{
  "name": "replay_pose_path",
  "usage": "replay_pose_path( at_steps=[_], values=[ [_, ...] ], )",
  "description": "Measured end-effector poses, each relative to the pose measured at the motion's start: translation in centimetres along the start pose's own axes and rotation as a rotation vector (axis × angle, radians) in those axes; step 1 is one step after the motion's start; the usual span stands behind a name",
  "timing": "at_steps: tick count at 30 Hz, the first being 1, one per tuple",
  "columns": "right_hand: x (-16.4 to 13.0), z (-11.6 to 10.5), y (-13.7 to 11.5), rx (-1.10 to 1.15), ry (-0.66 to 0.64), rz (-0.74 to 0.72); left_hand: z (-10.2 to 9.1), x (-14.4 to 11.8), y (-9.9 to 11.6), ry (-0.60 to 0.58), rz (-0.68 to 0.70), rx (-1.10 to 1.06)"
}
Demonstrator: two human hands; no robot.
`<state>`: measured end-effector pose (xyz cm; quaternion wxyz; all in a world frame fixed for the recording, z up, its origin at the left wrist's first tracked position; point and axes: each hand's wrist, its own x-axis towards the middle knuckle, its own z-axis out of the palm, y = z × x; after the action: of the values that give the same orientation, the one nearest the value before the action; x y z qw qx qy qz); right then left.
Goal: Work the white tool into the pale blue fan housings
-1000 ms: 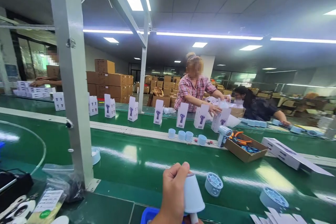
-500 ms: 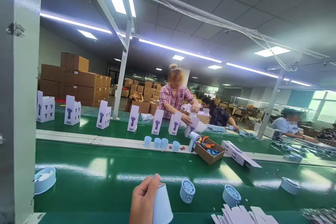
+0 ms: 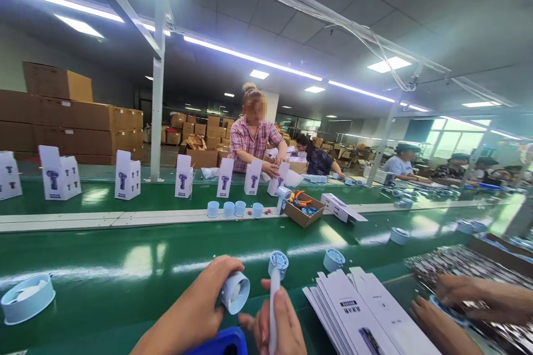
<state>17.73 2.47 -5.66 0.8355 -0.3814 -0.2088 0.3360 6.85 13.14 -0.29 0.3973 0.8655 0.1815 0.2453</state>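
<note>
My left hand point(image 3: 195, 299) is wrapped around a light blue cylindrical fan housing point(image 3: 236, 294), whose round open end faces right and shows a white part inside. Close beside it, my right hand point(image 3: 277, 324) grips a slim, long white piece point(image 3: 273, 310), held upright; its exact kind is unclear. Just beyond that piece, a light blue round housing with a spoked end point(image 3: 278, 264) stands on the green belt point(image 3: 166, 272). Under my hands is the edge of a blue bin point(image 3: 225, 342).
Flat printed cartons point(image 3: 353, 310) lie in a stack at right. A neighbour's hands point(image 3: 478, 299) work over metallic parts. More housings point(image 3: 333, 259) sit along the belt. Across it, a person point(image 3: 254, 138) handles upright white boxes point(image 3: 225, 177) near a cardboard tray of tools point(image 3: 303, 213).
The view has swung right, bringing in the neighbour's hands and the blue bin. My right hand has appeared with the white piece. The housing in my left hand has turned, showing its open end.
</note>
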Motion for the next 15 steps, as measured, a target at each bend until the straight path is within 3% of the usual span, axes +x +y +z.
replay_pose_path(
  at_steps=[2, 5, 7, 10, 15],
  values=[
    [-0.3, -0.2, -1.9, 0.137, -0.031, -0.069, 0.8, -0.1, 0.2, -0.099, 0.033, 0.005],
    [-0.6, -1.0, -4.1, 0.235, -0.11, 0.029, 1.2, -0.1, 0.5, -0.15, -0.008, -0.009],
    [-0.4, -1.6, -4.3, 0.211, -0.113, 0.091, 0.6, 0.0, 0.2, -0.168, -0.056, 0.029],
    [0.3, -2.0, -2.8, -0.01, -0.03, 0.111, -0.7, 0.2, -1.3, -0.159, -0.108, 0.168],
    [0.5, -2.3, -0.1, -0.487, -0.026, 0.071, -1.1, 0.4, -6.0, 0.04, -0.176, 0.415]
  ],
)
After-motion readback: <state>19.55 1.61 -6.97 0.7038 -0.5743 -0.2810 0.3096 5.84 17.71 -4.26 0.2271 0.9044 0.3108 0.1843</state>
